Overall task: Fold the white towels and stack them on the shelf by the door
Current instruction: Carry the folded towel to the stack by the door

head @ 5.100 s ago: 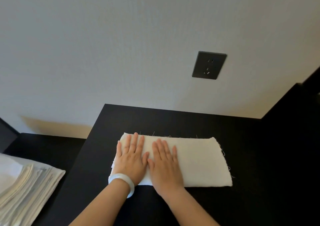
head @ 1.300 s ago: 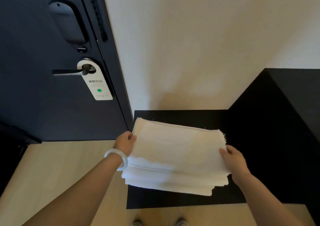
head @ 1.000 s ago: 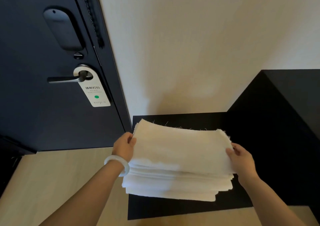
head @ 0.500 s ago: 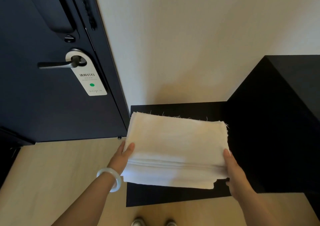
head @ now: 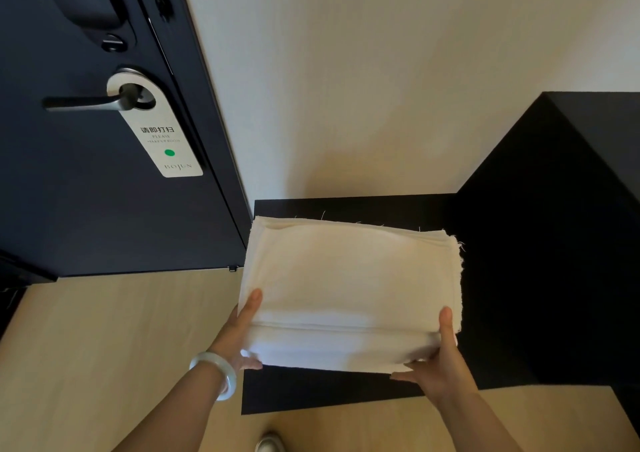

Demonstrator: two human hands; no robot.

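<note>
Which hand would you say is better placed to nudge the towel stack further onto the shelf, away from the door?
Left, probably: the left hand grips the door-side edge of the towel stack, level with the left rim of the shelf; the right hand holds the opposite corner.

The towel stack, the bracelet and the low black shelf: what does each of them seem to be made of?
Towel stack: woven cloth, probably cotton, matte off-white, with loose threads fraying from its edges.
Bracelet: a pale, glossy, slightly translucent ring, perhaps jade or glass.
Shelf: a matte black board, probably laminated wood. No grain shows.
</note>
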